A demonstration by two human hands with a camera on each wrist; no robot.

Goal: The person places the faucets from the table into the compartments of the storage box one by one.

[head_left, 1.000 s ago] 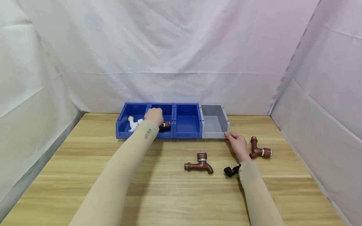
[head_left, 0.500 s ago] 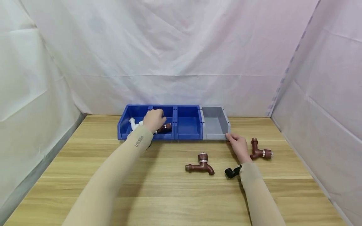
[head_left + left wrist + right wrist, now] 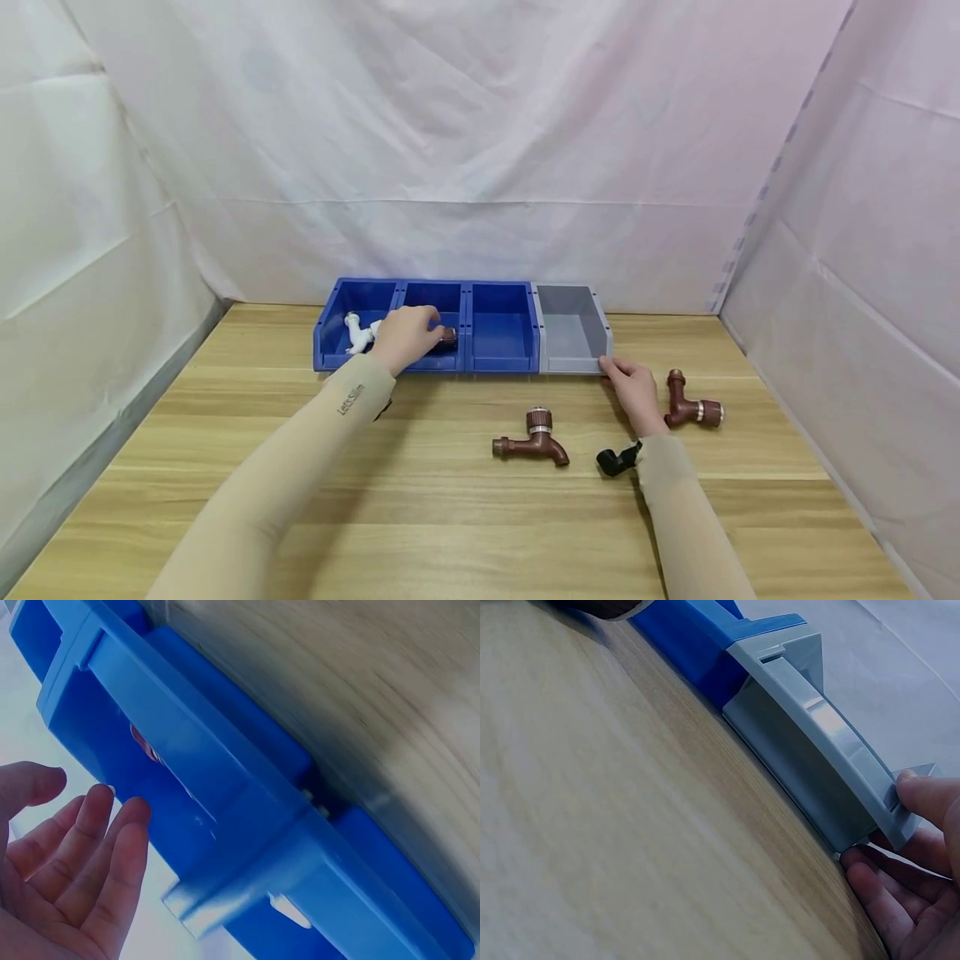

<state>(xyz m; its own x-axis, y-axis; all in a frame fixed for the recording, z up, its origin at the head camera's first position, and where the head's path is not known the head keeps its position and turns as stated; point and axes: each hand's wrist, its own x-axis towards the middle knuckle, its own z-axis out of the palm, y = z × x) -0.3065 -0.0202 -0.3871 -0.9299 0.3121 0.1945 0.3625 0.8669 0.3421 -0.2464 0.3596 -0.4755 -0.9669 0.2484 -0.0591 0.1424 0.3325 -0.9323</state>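
My left hand [image 3: 407, 335] is over the second blue bin [image 3: 435, 364] from the left. In the left wrist view its fingers [image 3: 97, 862] are loosely bent and hold nothing. Below it, partly hidden, a brown faucet [image 3: 448, 337] lies in that bin. A white faucet [image 3: 358, 335] lies in the leftmost blue bin [image 3: 330, 363], partly covered by the hand. At the right end of the row, my right hand [image 3: 633, 393] pinches the front right corner of the grey bin [image 3: 573, 365]. In the right wrist view, its thumb [image 3: 922, 796] presses on the grey rim.
One brown faucet [image 3: 531, 446] lies on the wooden table [image 3: 450, 517] in front of the bins. Another brown faucet [image 3: 693, 410] lies right of my right hand. A third blue bin [image 3: 502, 364] adjoins the grey one. White sheeting [image 3: 465, 150] hangs behind and at both sides.
My left hand has drawn back a little toward me from over the second bin, and its fingers have come into view. My right hand stays at the grey bin's corner.
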